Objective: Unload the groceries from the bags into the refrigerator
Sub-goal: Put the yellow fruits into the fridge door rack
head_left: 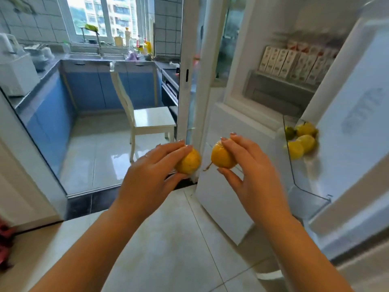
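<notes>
A yellow pear (189, 162) is gripped in the left hand (151, 165), fingers curled over its top. A second pear (222, 158) is pinched by the right hand (248, 165) between fingertips and thumb, stem pointing down-left. The two fruits are held close together, not touching. Right of the right hand, more pears (301, 140) are seen in the refrigerator's clear door bin (305, 192).

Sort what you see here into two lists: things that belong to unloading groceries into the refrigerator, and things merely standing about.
Belongs to the job:
- left hand gripping a yellow fruit
- right hand gripping a second yellow fruit
- open refrigerator door
- door bin already holding yellow fruits
- cartons on the shelf

Standing about:
- white chair
- blue cabinets
- kitchen window
</notes>
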`<state>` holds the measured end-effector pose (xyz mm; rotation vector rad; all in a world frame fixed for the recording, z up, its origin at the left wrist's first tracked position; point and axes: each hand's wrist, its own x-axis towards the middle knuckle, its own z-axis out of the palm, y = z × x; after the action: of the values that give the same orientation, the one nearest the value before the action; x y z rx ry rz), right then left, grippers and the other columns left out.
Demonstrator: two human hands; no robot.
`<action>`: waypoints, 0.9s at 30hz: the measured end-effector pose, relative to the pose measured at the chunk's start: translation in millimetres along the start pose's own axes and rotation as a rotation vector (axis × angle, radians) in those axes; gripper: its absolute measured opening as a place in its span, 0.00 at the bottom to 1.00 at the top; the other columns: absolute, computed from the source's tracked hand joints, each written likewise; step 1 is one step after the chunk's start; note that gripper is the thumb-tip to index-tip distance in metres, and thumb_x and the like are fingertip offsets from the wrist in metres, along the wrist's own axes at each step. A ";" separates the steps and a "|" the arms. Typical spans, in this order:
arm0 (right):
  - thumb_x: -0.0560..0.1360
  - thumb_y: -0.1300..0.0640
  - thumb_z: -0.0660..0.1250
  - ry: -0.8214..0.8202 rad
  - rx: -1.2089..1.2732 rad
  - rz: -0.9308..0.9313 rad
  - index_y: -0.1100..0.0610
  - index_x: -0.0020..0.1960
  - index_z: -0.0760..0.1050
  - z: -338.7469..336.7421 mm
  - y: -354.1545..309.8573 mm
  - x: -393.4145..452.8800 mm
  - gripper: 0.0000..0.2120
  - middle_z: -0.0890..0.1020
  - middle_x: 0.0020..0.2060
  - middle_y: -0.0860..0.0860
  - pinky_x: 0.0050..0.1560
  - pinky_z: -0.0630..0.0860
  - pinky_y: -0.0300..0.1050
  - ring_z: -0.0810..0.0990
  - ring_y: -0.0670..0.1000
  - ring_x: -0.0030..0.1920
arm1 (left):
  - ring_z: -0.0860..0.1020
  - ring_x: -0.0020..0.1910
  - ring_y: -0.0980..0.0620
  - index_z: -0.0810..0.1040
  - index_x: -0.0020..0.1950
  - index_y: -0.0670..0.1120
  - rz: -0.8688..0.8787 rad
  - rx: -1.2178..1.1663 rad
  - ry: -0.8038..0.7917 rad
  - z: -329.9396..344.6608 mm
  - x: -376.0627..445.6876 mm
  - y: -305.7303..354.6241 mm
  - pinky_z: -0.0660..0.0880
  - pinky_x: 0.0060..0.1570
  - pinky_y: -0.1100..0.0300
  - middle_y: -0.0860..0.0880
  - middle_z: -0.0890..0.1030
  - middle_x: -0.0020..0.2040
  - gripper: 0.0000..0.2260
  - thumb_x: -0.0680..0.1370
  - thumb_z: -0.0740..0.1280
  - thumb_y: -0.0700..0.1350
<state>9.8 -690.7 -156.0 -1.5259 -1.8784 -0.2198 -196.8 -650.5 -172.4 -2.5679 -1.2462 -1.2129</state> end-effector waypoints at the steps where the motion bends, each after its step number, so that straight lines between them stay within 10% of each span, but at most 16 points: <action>1: 0.71 0.48 0.66 0.016 -0.025 0.024 0.52 0.68 0.67 1.7 5.6 8.8 0.27 0.72 0.66 0.54 0.56 0.69 0.44 0.74 0.55 0.61 | 0.79 0.54 0.42 0.73 0.65 0.45 0.028 -0.022 0.011 8.4 16.3 -5.4 0.69 0.55 0.52 0.43 0.78 0.61 0.25 0.69 0.69 0.49; 10: 0.70 0.52 0.71 0.209 -0.314 0.316 0.52 0.68 0.68 18.5 51.3 67.9 0.28 0.72 0.66 0.51 0.57 0.59 0.31 0.68 0.46 0.63 | 0.78 0.56 0.44 0.73 0.66 0.46 0.397 -0.317 -0.111 99.8 154.8 -60.7 0.74 0.54 0.53 0.44 0.77 0.63 0.24 0.71 0.67 0.51; 27: 0.67 0.59 0.75 0.385 -0.689 0.741 0.51 0.62 0.73 -26.0 100.8 84.8 0.25 0.70 0.65 0.50 0.46 0.73 0.42 0.70 0.46 0.56 | 0.73 0.61 0.50 0.72 0.67 0.46 0.736 -0.758 -0.239 226.8 295.7 7.9 0.72 0.60 0.53 0.49 0.75 0.63 0.25 0.72 0.71 0.47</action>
<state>106.8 -607.7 -114.3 -2.3162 -0.8682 -0.7963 61.6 -385.0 -131.3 -3.2372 0.3035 -1.3601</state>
